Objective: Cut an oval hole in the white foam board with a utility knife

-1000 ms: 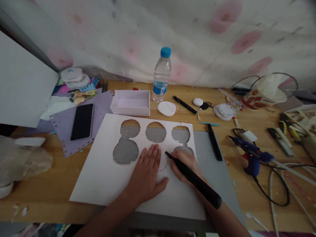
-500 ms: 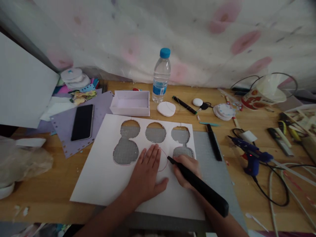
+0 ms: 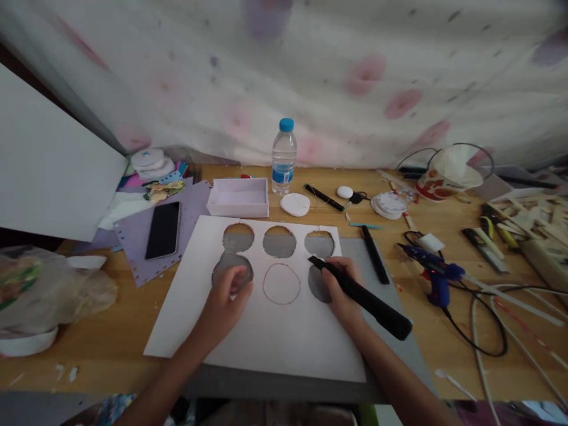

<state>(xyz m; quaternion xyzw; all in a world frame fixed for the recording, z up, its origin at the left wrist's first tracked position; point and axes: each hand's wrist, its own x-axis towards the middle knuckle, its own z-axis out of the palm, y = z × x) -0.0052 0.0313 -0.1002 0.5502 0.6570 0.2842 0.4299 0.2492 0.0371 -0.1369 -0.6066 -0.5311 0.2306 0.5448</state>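
A white board sheet (image 3: 279, 343) with several round cut-outs lies in front of me. A red pencilled or inked circle (image 3: 281, 284) is drawn between the lower two holes. My left hand (image 3: 228, 296) is over the lower left hole, fingers curled in towards the thumb; what is between them, if anything, is hidden. In my right hand (image 3: 344, 290) is a black utility knife (image 3: 373, 307), gripped near its front end. The knife's tip points up and left, by the upper right hole, and whether it touches the sheet I cannot tell.
A grey cutting mat (image 3: 399, 331) lies under the sheet. Behind stand a white box (image 3: 239, 198) and a water bottle (image 3: 284, 160). A phone (image 3: 163, 231) is at left. On the right are a black pen-like tool (image 3: 375, 254) and a corded blue glue gun (image 3: 432, 269).
My left hand has lifted off the drawn circle and moved left, its flat fingers now curled. The knife tip has moved away from the circle, up towards the upper right hole. The view has shifted.
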